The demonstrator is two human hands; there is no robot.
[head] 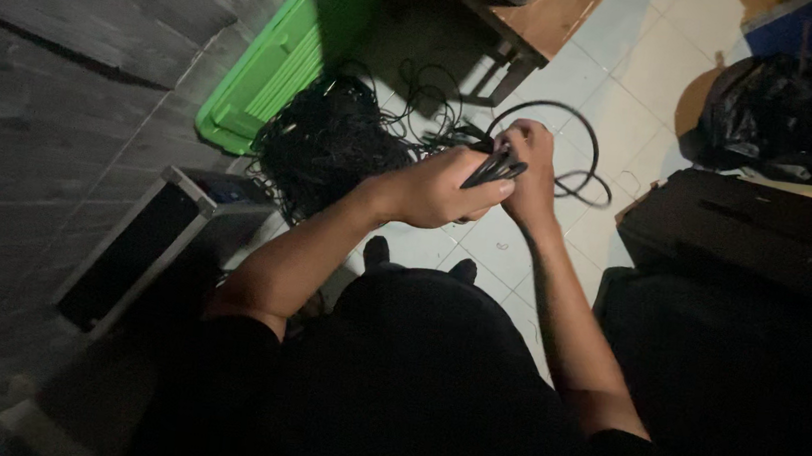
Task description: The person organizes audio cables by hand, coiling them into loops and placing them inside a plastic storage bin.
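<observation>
While a black cable [546, 142] is looped at the frame's centre, it is gripped by fingers of both the left hand [445, 190] and right hand [530, 166]; a cable pile [329, 145] lies left.

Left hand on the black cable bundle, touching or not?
Touching. The head view shows the left hand closed around the black cable bundle, its ends sticking out past the fingers; the right hand grips the loop.

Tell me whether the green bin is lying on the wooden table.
No, the green bin lies on the floor by the wall, beside the tangled black cable pile, apart from the wooden table.
</observation>
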